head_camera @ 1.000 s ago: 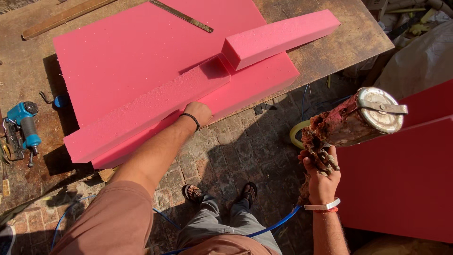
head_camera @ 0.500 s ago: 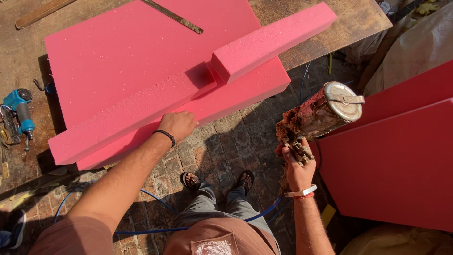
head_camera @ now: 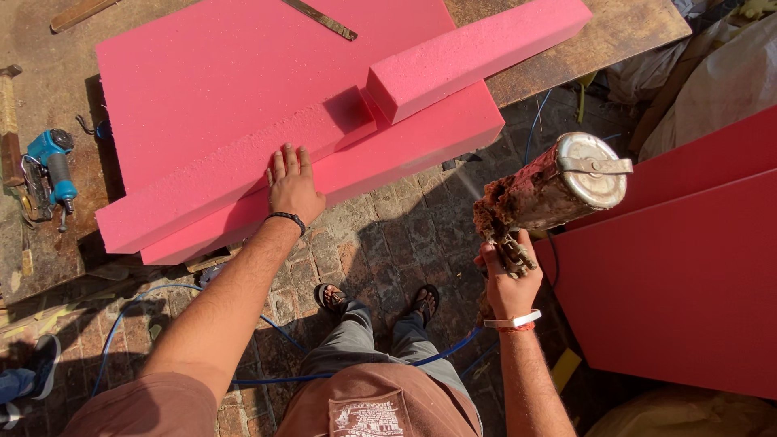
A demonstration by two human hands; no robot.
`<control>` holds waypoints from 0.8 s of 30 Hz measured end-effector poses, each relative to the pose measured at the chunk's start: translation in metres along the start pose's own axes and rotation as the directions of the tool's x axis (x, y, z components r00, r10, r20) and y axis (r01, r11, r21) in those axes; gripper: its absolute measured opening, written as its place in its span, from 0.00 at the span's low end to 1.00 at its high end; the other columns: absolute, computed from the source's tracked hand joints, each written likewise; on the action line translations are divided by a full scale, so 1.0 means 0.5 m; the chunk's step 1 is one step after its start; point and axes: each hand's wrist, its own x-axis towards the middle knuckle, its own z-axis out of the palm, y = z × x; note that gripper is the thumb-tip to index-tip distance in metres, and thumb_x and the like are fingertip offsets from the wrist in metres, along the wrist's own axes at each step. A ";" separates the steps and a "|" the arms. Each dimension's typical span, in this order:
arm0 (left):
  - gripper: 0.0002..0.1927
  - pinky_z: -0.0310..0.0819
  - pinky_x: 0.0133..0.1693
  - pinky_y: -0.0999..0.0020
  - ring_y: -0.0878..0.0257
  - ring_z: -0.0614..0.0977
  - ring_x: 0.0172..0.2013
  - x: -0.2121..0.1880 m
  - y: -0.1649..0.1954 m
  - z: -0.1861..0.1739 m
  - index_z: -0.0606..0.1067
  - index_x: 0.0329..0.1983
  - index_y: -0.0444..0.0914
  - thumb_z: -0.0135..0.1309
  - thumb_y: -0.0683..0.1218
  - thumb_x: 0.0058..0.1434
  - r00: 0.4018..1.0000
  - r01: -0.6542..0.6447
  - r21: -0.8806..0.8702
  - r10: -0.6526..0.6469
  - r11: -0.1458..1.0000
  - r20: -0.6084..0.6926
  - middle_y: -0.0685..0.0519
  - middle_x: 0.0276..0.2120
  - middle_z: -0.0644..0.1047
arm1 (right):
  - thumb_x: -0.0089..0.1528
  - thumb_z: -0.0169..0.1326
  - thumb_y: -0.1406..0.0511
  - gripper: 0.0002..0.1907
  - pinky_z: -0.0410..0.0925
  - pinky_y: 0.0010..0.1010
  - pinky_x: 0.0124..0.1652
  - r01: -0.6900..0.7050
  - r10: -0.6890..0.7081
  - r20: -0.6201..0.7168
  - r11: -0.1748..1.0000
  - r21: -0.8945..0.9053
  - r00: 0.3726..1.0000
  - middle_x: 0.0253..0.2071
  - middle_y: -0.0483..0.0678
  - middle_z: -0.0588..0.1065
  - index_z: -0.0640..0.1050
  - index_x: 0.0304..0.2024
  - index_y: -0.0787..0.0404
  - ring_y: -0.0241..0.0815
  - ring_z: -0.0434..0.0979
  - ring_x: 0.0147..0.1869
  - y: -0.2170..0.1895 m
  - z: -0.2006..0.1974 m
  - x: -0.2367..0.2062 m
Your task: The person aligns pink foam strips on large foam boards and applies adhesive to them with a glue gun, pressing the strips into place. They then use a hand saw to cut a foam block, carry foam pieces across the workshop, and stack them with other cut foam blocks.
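My left hand [head_camera: 293, 183] lies flat, fingers spread, on the near edge of a long pink foam strip [head_camera: 227, 174] stacked on a big pink foam slab [head_camera: 243, 65] on a workbench. A shorter pink foam block [head_camera: 477, 53] rests across the slab at the right. My right hand [head_camera: 510, 279] grips the handle of a paint-crusted spray gun [head_camera: 554, 190] with a round metal cup, held upright over the brick floor, apart from the foam.
A blue power tool [head_camera: 48, 166] lies at the bench's left edge. A metal ruler [head_camera: 320, 19] rests on the slab. Red panels [head_camera: 688, 267] stand at the right. A blue hose [head_camera: 267, 376] runs over the paving by my sandalled feet. Another person's shoe [head_camera: 36, 364] shows at the lower left.
My left hand has slid up from the foam's lower edge onto the strip's top face. The spray gun has stayed at the right, raised slightly. The view has shifted a little.
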 end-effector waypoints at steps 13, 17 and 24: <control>0.53 0.38 0.73 0.47 0.37 0.42 0.75 0.015 0.001 0.001 0.38 0.79 0.33 0.56 0.54 0.63 0.999 0.016 0.071 -0.018 0.997 0.031 0.33 0.77 0.38 | 0.67 0.57 0.71 0.18 0.74 0.28 0.37 0.100 -0.090 -0.141 0.993 0.068 0.986 0.41 0.47 0.78 0.73 0.59 0.68 0.34 0.78 0.38 -0.005 -0.068 0.033; 0.53 0.38 0.73 0.47 0.37 0.43 0.75 0.019 0.006 0.008 0.37 0.79 0.32 0.55 0.56 0.63 1.000 0.013 0.129 -0.015 0.992 0.021 0.33 0.77 0.38 | 0.67 0.56 0.70 0.21 0.75 0.29 0.36 0.059 -0.050 -0.187 0.997 0.046 0.981 0.40 0.47 0.78 0.73 0.62 0.67 0.34 0.78 0.37 0.003 -0.081 0.039; 0.58 0.39 0.73 0.53 0.39 0.43 0.75 0.008 0.017 -0.023 0.37 0.79 0.34 0.59 0.55 0.58 0.997 -0.001 0.112 -0.008 0.994 0.080 0.34 0.77 0.38 | 0.68 0.57 0.70 0.20 0.74 0.28 0.37 0.011 -0.004 -0.169 0.999 0.045 0.986 0.39 0.46 0.77 0.74 0.61 0.68 0.33 0.78 0.38 0.025 -0.080 -0.006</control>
